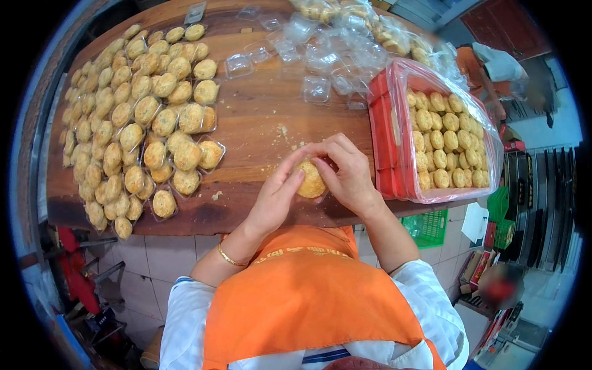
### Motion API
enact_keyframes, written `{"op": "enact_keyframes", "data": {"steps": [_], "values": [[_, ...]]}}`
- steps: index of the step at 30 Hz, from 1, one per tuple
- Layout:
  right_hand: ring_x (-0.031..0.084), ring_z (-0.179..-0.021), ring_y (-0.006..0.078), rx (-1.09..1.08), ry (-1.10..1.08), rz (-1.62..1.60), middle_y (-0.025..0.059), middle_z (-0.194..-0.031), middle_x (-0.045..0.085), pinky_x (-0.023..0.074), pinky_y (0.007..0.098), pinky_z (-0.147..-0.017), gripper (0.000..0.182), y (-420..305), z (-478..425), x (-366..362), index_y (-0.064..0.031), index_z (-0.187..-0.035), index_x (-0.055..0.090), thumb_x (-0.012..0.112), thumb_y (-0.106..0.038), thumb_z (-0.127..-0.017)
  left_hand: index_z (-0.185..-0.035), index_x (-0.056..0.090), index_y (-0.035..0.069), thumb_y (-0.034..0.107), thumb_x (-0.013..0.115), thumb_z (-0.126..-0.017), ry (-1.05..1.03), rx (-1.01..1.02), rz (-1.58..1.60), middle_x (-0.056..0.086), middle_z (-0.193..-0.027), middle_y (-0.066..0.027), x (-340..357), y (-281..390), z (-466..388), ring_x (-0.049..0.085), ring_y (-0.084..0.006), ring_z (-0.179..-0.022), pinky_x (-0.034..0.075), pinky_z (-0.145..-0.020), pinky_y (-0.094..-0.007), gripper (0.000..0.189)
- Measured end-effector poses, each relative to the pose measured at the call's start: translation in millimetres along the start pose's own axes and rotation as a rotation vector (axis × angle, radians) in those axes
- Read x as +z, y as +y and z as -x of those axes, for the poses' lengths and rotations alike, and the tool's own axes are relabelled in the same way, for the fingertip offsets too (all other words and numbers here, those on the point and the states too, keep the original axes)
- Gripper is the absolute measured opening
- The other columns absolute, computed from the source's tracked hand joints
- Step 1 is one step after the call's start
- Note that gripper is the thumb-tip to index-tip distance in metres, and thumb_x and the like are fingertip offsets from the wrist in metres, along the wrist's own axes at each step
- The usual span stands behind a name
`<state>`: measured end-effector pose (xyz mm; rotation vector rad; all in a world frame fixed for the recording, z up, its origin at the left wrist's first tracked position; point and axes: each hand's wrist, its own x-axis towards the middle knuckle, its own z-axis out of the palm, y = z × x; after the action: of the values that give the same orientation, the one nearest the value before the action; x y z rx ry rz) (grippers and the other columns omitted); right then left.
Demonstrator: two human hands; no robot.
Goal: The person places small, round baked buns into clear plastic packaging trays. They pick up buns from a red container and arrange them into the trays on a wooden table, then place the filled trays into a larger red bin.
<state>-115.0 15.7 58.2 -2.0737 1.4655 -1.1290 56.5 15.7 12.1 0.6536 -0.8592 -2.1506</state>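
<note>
A round golden pastry point(311, 179) sits between my two hands at the front of the wooden table, with a bit of clear plastic showing around its lower edge. My left hand point(276, 190) grips its left side, thumb against the crust. On the other side, my right hand point(346, 175) has its thumb at the upper right edge and its fingers curled over the far side. The fingers hide part of the pastry and most of the plastic around it. Crumbs point(283, 132) lie on the wood just beyond my hands.
Many pastries in clear trays point(134, 136) are piled on the table's left. A red plastic-lined crate point(386, 134) of pastries stands at right. Clear empty trays point(319, 55) and bagged pastries point(393, 39) lie at the back. Another person point(497, 69) is beyond the crate.
</note>
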Motion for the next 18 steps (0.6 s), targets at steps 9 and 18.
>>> {"op": "enact_keyframes", "data": {"steps": [9, 18], "values": [[0.063, -0.079, 0.0264, 0.126, -0.019, 0.064, 0.0124, -0.09, 0.063, 0.0511, 0.0346, -0.069, 0.015, 9.9, 8.9, 14.0, -0.0035, -0.099, 0.065, 0.066, 0.002, -0.085, -0.144, 0.043, 0.001, 0.013, 0.048, -0.102, 0.062, 0.046, -0.218, 0.05, -0.142, -0.0115, -2.6, 0.5, 0.2, 0.049, -0.0194, -0.129, 0.046, -0.105, -0.0351, 0.045], [0.061, -0.082, 0.02, 0.162, -0.033, -0.041, 0.0111, -0.093, 0.06, 0.0509, 0.0314, -0.074, 0.029, -1.5, 7.6, 34.9, -0.0007, -0.114, 0.062, 0.062, 0.005, -0.085, -0.143, 0.041, 0.003, 0.005, 0.06, -0.096, 0.237, 0.116, -0.235, 0.058, -0.122, -0.0112, -49.8, 6.9, 29.5, 0.064, -0.0174, -0.102, 0.061, -0.079, -0.0309, 0.051]]}}
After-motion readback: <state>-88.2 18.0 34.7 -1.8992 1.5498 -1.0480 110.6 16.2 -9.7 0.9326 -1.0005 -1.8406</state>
